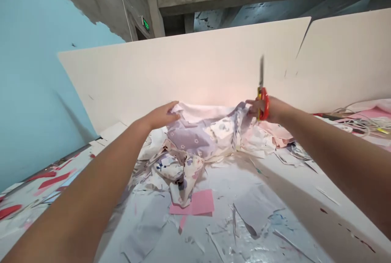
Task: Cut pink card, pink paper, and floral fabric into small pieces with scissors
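Both arms reach forward over the white table. My left hand [163,115] pinches the left end of a lavender printed cloth [194,136], thumb and fingers closed on its edge. My right hand [270,108] has red-handled scissors [263,100] hooked on its fingers, blades pointing up, while its fingertips grip the cloth's right end. The cloth hangs between the hands, its pale pink inner side showing along the top. Below it lies a crumpled white cloth with a floral print [177,169], partly over a pink paper piece [203,202].
A white partition [195,67] stands behind the table, beside a blue wall [36,75]. Red strips [55,179] and paper scraps lie at the left. Peach fabric scraps [276,132] and a tangle of cords [360,122] are at the right. Thin offcuts [244,218] litter the front.
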{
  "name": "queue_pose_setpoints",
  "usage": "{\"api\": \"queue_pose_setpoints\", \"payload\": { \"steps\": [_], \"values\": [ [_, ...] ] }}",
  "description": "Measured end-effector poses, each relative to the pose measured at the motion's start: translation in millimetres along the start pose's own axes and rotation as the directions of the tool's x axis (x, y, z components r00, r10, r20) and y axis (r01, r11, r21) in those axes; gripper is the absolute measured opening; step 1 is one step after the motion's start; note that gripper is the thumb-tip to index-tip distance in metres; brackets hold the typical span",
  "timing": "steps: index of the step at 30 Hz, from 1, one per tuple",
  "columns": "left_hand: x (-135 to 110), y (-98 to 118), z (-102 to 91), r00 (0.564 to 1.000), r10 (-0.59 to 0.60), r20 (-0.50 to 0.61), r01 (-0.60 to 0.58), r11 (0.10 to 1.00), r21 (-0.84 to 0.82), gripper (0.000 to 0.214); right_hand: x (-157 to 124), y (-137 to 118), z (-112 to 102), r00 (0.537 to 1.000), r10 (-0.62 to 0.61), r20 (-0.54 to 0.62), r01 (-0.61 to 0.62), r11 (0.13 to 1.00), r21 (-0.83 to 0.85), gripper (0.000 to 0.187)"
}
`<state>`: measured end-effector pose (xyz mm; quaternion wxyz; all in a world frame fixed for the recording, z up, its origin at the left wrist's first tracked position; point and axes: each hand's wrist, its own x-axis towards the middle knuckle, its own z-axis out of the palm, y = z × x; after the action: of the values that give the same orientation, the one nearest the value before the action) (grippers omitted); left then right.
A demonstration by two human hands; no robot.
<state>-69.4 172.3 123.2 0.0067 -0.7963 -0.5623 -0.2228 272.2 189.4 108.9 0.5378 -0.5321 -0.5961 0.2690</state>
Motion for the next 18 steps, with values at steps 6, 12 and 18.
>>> {"api": "queue_pose_setpoints", "payload": {
  "steps": [6,12,18],
  "values": [
    [-5,7,19.4,0.995,-0.070,-0.068,0.089,0.942,0.324,0.051,-11,29,22,0.970,0.190,0.152,-0.148,0.957,-0.250,0.021],
    [-51,68,67.2,0.954,0.286,-0.093,-0.232,0.896,0.379,0.033,-31,33,51,0.994,0.103,0.047,-0.074,0.905,-0.418,0.041],
    [-60,57,94.1,0.978,0.095,0.185,-0.167,0.887,0.431,0.034,-27,40,67,0.997,0.047,0.068,-0.010,0.883,-0.469,0.035]
  ]
}}
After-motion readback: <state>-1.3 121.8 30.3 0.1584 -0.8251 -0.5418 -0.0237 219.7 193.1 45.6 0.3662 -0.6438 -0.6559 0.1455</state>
